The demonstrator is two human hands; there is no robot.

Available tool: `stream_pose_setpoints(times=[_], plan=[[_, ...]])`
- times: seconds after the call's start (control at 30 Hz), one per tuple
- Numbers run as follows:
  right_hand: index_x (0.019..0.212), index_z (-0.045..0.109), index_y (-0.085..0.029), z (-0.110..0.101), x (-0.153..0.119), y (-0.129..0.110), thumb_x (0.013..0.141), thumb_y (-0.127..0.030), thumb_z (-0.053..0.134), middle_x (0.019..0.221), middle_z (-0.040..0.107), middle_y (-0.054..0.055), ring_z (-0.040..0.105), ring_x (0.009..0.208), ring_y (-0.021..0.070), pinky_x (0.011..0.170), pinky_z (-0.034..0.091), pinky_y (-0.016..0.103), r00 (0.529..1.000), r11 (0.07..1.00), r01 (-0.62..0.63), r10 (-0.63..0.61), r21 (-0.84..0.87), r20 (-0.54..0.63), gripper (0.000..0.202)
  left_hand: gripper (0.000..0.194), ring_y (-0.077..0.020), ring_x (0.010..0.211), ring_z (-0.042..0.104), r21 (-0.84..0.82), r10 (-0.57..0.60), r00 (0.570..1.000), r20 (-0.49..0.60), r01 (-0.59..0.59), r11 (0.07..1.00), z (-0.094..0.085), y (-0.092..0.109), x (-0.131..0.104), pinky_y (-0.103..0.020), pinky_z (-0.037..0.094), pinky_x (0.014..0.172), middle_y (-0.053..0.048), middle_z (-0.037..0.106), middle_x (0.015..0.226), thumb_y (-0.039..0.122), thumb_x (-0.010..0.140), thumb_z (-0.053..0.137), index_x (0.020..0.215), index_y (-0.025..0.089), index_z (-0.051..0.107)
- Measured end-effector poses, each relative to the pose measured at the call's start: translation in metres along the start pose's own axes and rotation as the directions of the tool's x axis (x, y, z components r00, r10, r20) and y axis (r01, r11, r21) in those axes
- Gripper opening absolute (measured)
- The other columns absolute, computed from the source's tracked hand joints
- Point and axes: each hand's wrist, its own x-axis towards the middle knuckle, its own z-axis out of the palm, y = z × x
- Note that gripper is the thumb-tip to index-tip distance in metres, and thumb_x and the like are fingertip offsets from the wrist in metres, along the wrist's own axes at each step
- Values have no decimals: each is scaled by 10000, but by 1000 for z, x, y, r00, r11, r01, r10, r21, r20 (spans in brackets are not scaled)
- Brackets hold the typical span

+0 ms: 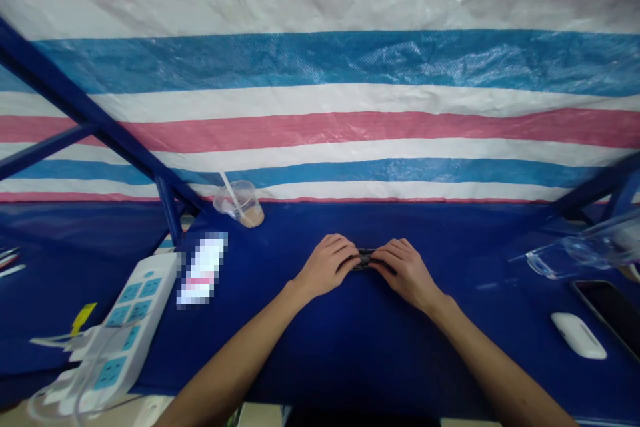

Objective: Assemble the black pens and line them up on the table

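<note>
Near the middle of the blue table [320, 347], both hands grip one small dark, narrow object [365, 258] from its two ends. My left hand [331, 263] has its fingers curled over the left end, thumb toward the front. On the other end, my right hand [404, 269] is closed in the same way. Only a short black stretch shows between the fingertips, so what kind of thing it is I cannot make out. The hands are a small gap apart, low over the tabletop.
A plastic cup [243, 203] with a straw stands at the back left, near a blurred-out bright phone-like shape [203, 270]. A white power strip [135, 327] with cables lies left. At right are a clear bottle [575, 253], a white earbud case [579, 335] and a dark phone [610, 313].
</note>
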Motion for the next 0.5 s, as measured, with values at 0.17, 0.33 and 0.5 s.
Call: stream_pose_setpoints(times=[0.17,0.33,0.5], plan=[[1057,708,-203,-2,1,-2,1029,-232,590,970,759,80,642,838,212,758,444,370,1000,1000,12,-12,-18,19,125,167,-196,1023,631,-31,23,1000,4,-23,999,0,0,-2,-377,481,934,-56,724,1062,283,1042,552,1090,221,700],[1066,699,-209,-3,2,-2,1047,-249,549,975,755,88,650,844,217,769,454,384,1000,1000,-8,9,-17,27,156,178,-205,1047,639,-38,28,999,-27,-30,999,0,0,-1,-392,491,960,-54,728,1095,314,1023,594,1161,244,682],[1007,667,-212,-4,2,-1,1030,-202,560,961,735,76,649,836,210,753,440,368,1000,999,-17,16,-29,-10,110,236,-224,1080,627,-19,-58,998,14,58,998,-3,0,0,-419,469,990,-64,725,1113,386,1029,579,1175,229,679]])
